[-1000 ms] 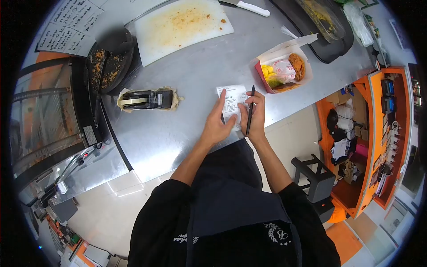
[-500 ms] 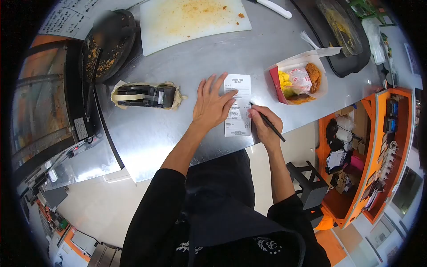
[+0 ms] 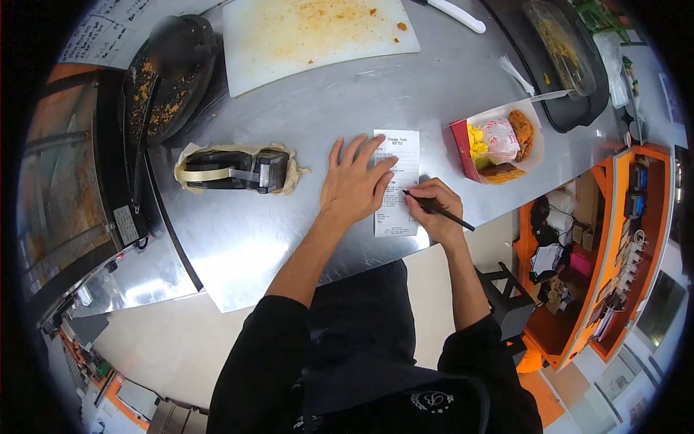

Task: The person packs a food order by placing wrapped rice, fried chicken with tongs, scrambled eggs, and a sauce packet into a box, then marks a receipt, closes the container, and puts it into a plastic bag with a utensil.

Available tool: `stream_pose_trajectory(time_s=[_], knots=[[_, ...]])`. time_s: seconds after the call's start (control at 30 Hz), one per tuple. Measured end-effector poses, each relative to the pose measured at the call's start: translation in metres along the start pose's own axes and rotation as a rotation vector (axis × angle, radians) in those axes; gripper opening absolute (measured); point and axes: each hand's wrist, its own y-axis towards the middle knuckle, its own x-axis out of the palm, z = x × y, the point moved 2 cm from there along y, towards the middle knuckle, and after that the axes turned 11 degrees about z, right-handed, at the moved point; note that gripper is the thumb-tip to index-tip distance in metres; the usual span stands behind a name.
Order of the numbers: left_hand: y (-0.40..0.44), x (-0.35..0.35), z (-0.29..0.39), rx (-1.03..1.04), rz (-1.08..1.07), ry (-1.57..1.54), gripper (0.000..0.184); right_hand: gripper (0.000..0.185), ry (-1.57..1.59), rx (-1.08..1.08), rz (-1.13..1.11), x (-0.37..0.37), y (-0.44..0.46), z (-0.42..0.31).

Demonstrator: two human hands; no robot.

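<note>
A printed receipt (image 3: 397, 217) lies flat on the metal table in front of me. My left hand (image 3: 354, 184) is spread open, with its fingertips resting on the receipt's left side. In my right hand (image 3: 438, 210) is a black pen (image 3: 454, 216), its tip on the middle of the receipt near the right edge. Right of the receipt stands an open food box (image 3: 463, 153), with fried chicken (image 3: 521, 130), a wrapped item (image 3: 499, 139) and yellow pieces (image 3: 477, 142) inside.
A tape dispenser (image 3: 238, 170) sits on the left of the table. Farther back are a crumb-strewn cutting board (image 3: 289, 43), a white-handled knife (image 3: 463, 17), a dark pan (image 3: 195, 94) with crumbs, and a black tray (image 3: 567, 116). Orange shelves (image 3: 614, 239) stand at the right.
The pen tip has moved down and a little left across the receipt. My left hand stays spread on the paper. The whole view has shifted slightly.
</note>
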Motion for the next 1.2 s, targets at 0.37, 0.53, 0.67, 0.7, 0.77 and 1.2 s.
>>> stream_pose_trajectory(time_s=[0.37,0.53,0.67,0.7,0.77,1.2], knots=[[0.001,0.000,0.000,0.002,0.000,-0.001,0.024,0.016,-0.176,-0.169,0.049,0.006,-0.001,-0.009],[0.003,-0.002,0.001,-0.001,-0.012,-0.001,0.024,0.015,-0.189,-0.140,0.154,0.006,-0.006,-0.006],[0.003,-0.001,0.001,-0.011,-0.019,0.000,0.024,0.016,-0.144,-0.109,0.127,0.001,-0.013,0.000],[0.002,-0.002,0.001,-0.014,-0.020,-0.002,0.024,0.016,-0.167,-0.127,0.107,0.001,-0.013,-0.003],[0.003,0.000,0.000,-0.010,-0.020,-0.001,0.025,0.016,-0.193,-0.139,0.090,0.002,-0.012,-0.004],[0.003,0.001,0.001,-0.006,-0.018,0.009,0.024,0.017,-0.225,-0.244,0.075,0.002,-0.009,-0.012]])
